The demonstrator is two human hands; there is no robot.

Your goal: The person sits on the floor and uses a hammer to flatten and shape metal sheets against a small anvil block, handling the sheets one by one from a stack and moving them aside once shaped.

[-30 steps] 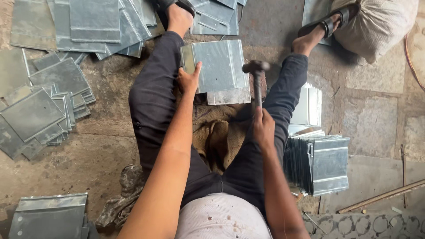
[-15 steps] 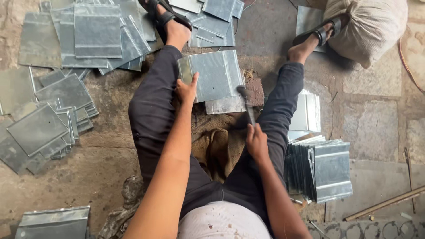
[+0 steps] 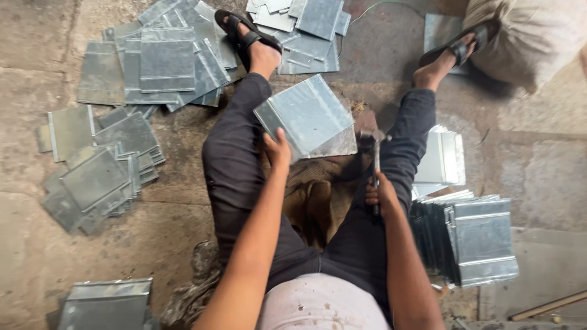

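I sit on the floor with legs spread. My left hand (image 3: 278, 148) grips the near edge of a square galvanized metal sheet (image 3: 309, 116) and holds it tilted between my knees. Under it lies another sheet on a block. My right hand (image 3: 380, 197) is closed round the handle of a hammer (image 3: 369, 144), whose dark head rests low beside the sheet's right edge.
Loose metal sheets lie scattered at the upper left (image 3: 159, 64) and far left (image 3: 98, 177). A stack of folded sheets (image 3: 471, 235) stands by my right leg, another pile (image 3: 107, 302) at the bottom left. A stuffed sack (image 3: 532, 36) sits at the top right. Concrete floor all around.
The hammer has come down from raised to beside the sheet. My left hand has turned and lifted the sheet, rotating it clockwise. The view has shifted slightly.
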